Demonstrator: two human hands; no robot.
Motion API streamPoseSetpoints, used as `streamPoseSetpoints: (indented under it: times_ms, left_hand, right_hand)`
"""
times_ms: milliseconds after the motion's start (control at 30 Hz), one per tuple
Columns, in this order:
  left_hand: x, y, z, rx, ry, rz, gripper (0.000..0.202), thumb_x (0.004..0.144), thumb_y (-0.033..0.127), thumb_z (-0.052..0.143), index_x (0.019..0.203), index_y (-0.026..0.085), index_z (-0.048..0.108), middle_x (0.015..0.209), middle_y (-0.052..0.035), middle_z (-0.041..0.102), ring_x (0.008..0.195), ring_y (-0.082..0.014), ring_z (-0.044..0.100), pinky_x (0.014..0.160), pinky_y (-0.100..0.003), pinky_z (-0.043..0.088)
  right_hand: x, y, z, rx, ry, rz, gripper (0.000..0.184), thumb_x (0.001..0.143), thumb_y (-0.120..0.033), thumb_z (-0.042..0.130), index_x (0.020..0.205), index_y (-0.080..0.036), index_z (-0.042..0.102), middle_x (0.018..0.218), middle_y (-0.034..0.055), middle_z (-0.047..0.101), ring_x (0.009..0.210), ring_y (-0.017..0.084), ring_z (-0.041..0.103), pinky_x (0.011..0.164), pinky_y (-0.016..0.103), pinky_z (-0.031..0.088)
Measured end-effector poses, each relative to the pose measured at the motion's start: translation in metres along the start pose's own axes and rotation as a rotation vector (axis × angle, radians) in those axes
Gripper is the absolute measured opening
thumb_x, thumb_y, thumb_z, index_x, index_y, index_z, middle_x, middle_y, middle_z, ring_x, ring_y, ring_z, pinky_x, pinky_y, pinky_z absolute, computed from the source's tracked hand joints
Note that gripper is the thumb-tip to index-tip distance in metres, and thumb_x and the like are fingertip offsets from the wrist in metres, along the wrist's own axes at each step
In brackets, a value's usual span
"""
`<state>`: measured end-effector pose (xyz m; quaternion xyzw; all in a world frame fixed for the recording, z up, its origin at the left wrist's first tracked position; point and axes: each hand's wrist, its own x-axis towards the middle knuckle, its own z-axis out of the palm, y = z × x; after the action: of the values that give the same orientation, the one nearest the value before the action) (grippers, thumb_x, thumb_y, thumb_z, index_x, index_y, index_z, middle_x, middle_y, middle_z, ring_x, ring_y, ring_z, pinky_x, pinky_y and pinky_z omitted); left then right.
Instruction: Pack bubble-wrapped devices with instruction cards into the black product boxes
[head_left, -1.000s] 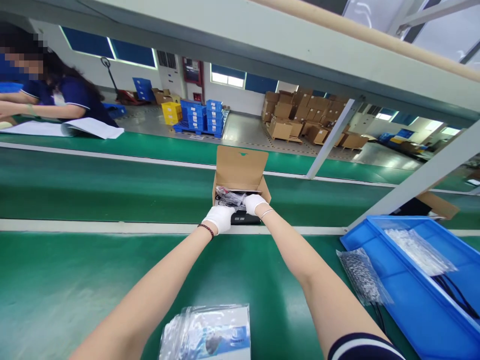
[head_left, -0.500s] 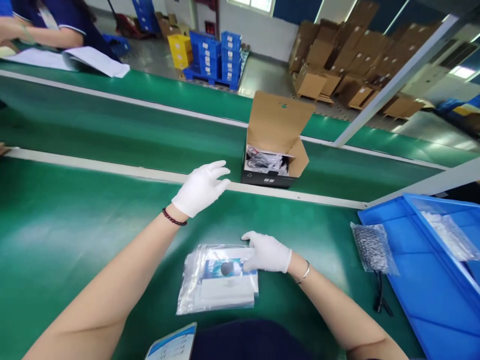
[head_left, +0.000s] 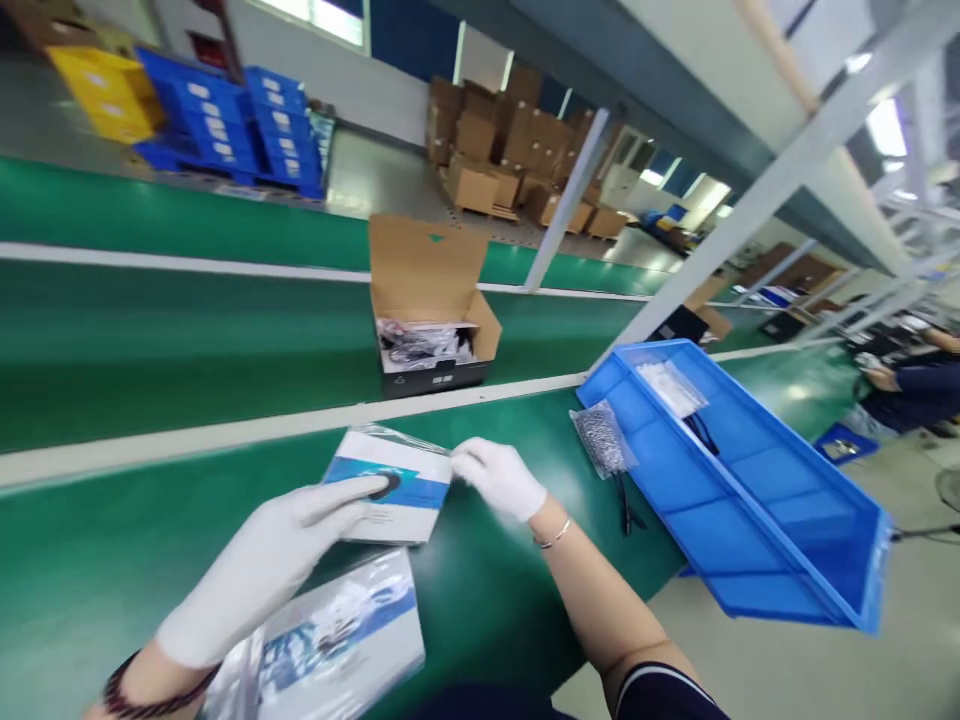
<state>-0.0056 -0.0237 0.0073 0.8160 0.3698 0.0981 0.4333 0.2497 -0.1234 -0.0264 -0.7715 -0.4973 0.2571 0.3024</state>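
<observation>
Left hand [head_left: 274, 565]: laid over bagged booklet [head_left: 420, 492], grip unclear | right hand [head_left: 499, 480]: pinching its right edge | second packet [head_left: 352, 635]: on bench [head_left: 495, 610], nearer | open carton [head_left: 429, 270]: beyond

Booklet [head_left: 416, 490]: white, blue-banded, clear-wrapped
My grip: at one corner
Place: my side of the open carton [head_left: 420, 382]
</observation>
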Motion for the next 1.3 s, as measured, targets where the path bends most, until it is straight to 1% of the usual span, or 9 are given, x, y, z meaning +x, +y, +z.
streamPoseSetpoints:
  times_ms: [133,200,267,467,700,867,967,1100,1300]
  left_hand:
    - [0.01,-0.013,-0.018,-0.066,0.136,-0.105,0.05,0.073,0.065,0.056,0.108,0.035,0.075,0.123,0.007,0.066,0.122,-0.0334,0.057,0.109,-0.046,0.04]
    - [0.011,-0.018,-0.021,-0.091,0.167,-0.142,0.05,0.071,0.066,0.057,0.106,0.036,0.075,0.122,0.0068,0.067,0.123,-0.0354,0.056,0.11,-0.049,0.037]
    - [0.014,-0.019,-0.019,-0.134,0.147,-0.149,0.049,0.072,0.066,0.056,0.106,0.036,0.075,0.122,0.0061,0.067,0.124,-0.0348,0.055,0.109,-0.048,0.037]
    - [0.027,-0.01,0.004,-0.272,-0.011,-0.128,0.05,0.072,0.063,0.064,0.111,0.033,0.074,0.127,0.0009,0.065,0.126,-0.0328,0.054,0.109,-0.042,0.038]
    - [0.049,0.015,0.052,-0.87,-0.167,-0.177,0.049,0.076,0.046,0.072,0.114,0.014,0.071,0.126,-0.0138,0.065,0.12,-0.0331,0.059,0.102,-0.04,0.05]
    - [0.07,0.006,0.047,-1.335,0.116,-0.291,0.045,0.085,0.028,0.063,0.126,0.009,0.06,0.119,-0.0157,0.068,0.109,-0.0273,0.066,0.091,-0.036,0.057]
    - [0.068,-0.007,0.027,-1.557,0.113,-0.385,0.039,0.085,0.02,0.061,0.122,0.009,0.062,0.112,-0.0141,0.071,0.102,-0.0248,0.068,0.09,-0.035,0.057]
    - [0.061,-0.015,0.017,-1.404,0.003,-0.307,0.028,0.082,0.024,0.066,0.105,0.009,0.069,0.095,-0.0127,0.074,0.08,-0.0225,0.07,0.076,-0.033,0.059]
    - [0.058,-0.014,0.02,-1.011,-0.058,-0.045,0.049,0.074,0.04,0.076,0.112,0.011,0.068,0.103,-0.0107,0.073,0.09,-0.0247,0.067,0.081,-0.034,0.054]
  right_hand:
    - [-0.01,0.057,-0.093,-0.385,0.43,0.381,0.036,0.094,-0.043,0.043,0.106,-0.016,0.062,0.118,0.0196,0.064,0.113,0.03,0.06,0.098,0.045,0.042]
    - [-0.021,0.094,-0.124,-0.473,0.411,0.705,0.047,0.088,-0.049,0.052,0.114,-0.011,0.058,0.117,0.0251,0.063,0.111,0.034,0.061,0.095,0.046,0.045]
    - [-0.03,0.125,-0.135,-0.48,0.355,0.806,0.06,0.077,-0.048,0.066,0.122,-0.01,0.053,0.116,0.0233,0.064,0.109,0.034,0.064,0.091,0.042,0.047]
    - [-0.026,0.129,-0.098,-0.4,0.353,0.679,0.073,0.06,-0.051,0.075,0.118,-0.013,0.053,0.118,0.0189,0.065,0.109,0.033,0.064,0.091,0.039,0.048]
    - [0.004,0.006,-0.006,0.011,0.178,0.15,0.088,0.064,-0.051,0.075,0.138,-0.025,0.036,0.112,0.0065,0.069,0.097,0.025,0.068,0.082,0.036,0.053]
    - [0.01,-0.056,0.019,0.008,-0.084,-0.246,0.11,0.059,-0.054,0.081,0.15,-0.032,0.024,0.142,0.0101,0.05,0.124,0.033,0.054,0.099,0.046,0.047]
    - [0.021,-0.059,0.017,-0.002,-0.151,-0.446,0.087,0.067,-0.041,0.078,0.144,-0.031,0.04,0.154,0.0089,0.034,0.14,0.03,0.037,0.11,0.044,0.038]
    - [0.033,-0.056,0.026,0.086,-0.017,-0.439,0.018,0.082,-0.033,0.064,0.096,-0.024,0.068,0.141,0.0082,0.052,0.125,0.024,0.055,0.103,0.04,0.045]
    - [0.035,-0.062,0.032,0.159,0.171,-0.337,0.024,0.074,-0.036,0.069,0.061,-0.024,0.052,0.093,0.0066,0.071,0.11,0.024,0.063,0.091,0.037,0.049]
